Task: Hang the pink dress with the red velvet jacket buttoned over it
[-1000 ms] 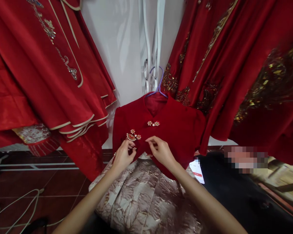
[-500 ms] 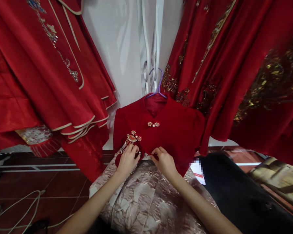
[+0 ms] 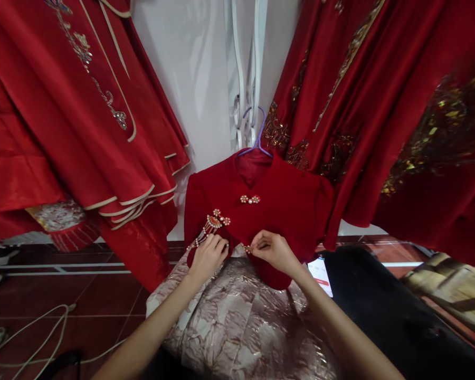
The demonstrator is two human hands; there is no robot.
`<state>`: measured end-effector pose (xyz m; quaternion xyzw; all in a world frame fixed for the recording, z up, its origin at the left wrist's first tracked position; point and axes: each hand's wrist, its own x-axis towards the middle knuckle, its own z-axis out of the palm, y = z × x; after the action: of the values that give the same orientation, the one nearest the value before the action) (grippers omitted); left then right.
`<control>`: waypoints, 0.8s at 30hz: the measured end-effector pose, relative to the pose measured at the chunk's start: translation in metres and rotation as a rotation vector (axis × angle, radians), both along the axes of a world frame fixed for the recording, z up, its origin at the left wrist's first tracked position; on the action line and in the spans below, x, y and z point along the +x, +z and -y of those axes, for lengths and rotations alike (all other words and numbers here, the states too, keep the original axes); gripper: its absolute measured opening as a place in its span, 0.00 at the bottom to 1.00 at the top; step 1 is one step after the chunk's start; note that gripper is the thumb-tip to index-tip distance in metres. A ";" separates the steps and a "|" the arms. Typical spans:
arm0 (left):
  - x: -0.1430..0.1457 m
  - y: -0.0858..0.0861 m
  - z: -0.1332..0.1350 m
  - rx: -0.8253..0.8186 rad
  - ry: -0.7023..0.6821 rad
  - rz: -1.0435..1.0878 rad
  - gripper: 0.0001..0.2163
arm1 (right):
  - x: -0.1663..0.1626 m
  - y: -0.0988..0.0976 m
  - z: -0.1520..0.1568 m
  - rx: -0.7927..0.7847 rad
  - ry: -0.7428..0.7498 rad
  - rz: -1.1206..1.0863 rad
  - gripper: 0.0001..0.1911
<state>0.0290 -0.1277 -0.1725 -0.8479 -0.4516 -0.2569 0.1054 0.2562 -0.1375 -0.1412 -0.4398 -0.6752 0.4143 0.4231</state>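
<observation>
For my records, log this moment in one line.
left hand: at red top | right hand: at beaded clasp | top: on hanger

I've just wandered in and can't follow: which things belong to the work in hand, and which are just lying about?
In the work: left hand, right hand, red jacket, purple hanger, lower pearl clasp, upper pearl clasp, tasselled brooch.
Seemingly just around: hanging red garments, white cable, phone or card.

There are two hands [image 3: 209,258] [image 3: 276,253], one velvety red jacket [image 3: 279,221], one purple hanger [image 3: 258,142], one phone [image 3: 320,281].
</observation>
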 end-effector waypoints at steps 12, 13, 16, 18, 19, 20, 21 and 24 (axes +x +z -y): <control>0.003 0.001 -0.005 -0.472 0.112 0.747 0.05 | -0.051 -0.016 -0.014 0.279 0.032 0.023 0.01; 0.003 0.000 -0.007 -0.480 0.107 0.765 0.06 | -0.053 -0.020 -0.018 0.301 0.028 0.046 0.02; 0.001 -0.003 -0.011 -0.521 0.079 0.817 0.07 | -0.054 -0.027 -0.022 0.350 0.006 0.117 0.04; 0.001 -0.002 -0.012 -0.539 0.072 0.852 0.08 | -0.054 -0.028 -0.021 0.366 -0.008 0.155 0.04; 0.001 -0.001 -0.012 -0.541 0.073 0.865 0.08 | -0.054 -0.028 -0.021 0.369 -0.015 0.167 0.04; 0.002 0.000 -0.011 -0.542 0.075 0.876 0.08 | -0.055 -0.029 -0.020 0.370 -0.024 0.175 0.04; 0.003 0.001 -0.011 -0.542 0.079 0.887 0.08 | -0.056 -0.029 -0.019 0.371 -0.036 0.178 0.04; 0.003 0.004 -0.010 -0.555 0.085 0.909 0.08 | -0.060 -0.032 -0.017 0.383 -0.086 0.180 0.04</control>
<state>0.0323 -0.1177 -0.1684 -0.6281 -0.5369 -0.4644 -0.3188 0.1960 -0.1201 -0.1727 -0.4149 -0.7573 0.2190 0.4543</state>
